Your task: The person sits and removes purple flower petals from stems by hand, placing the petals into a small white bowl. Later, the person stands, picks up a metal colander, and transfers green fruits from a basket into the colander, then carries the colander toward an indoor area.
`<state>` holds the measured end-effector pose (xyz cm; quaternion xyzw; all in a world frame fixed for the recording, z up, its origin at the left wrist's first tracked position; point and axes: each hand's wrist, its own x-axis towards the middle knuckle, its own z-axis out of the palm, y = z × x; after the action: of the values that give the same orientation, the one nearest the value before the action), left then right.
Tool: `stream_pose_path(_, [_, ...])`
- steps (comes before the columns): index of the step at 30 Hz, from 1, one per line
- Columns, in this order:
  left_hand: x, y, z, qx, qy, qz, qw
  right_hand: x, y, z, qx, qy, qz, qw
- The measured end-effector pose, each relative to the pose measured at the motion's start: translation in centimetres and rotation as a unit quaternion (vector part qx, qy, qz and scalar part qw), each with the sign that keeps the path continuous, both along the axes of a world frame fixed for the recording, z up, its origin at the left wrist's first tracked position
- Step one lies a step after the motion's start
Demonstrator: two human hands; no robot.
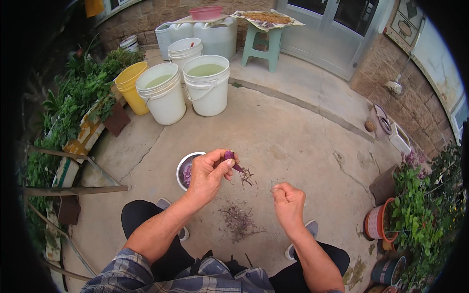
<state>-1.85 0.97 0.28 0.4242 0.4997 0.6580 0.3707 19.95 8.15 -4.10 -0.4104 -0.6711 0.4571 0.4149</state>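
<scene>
My left hand pinches a small purple-skinned root, perhaps a small sweet potato, between thumb and fingers. Brown, stringy rootlets hang from its lower right end. To the right and apart from it, my right hand is curled with thumb and forefinger together; whether something thin sits between them is not visible. Partly behind my left hand, a metal bowl on the ground holds purple pieces. A heap of purplish root trimmings lies on the concrete between my feet.
White buckets of greenish liquid and a yellow bucket stand ahead. Beyond a low step, a green plastic stool bears a cloth of dried material. A metal frame juts in at left; potted plants line the right.
</scene>
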Motion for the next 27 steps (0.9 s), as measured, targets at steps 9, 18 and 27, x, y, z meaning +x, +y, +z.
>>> stream_pose_path(9, [2.1,-0.6,-0.4,-0.029,0.129,-0.049,0.99,-1.0,-1.6,4.1,0.163,-0.054,0.073,0.982])
stream_pose_path(18, [3.9,-0.9,-1.0,-0.026,0.037,-0.094,0.995,-0.9,-1.4,2.0,0.299,-0.157,0.071,0.939])
stream_pose_path(27, [3.2,-0.9,-0.3,0.048,0.57,-0.022,0.82,-1.0,-1.4,1.1,0.481,-0.317,0.105,0.811])
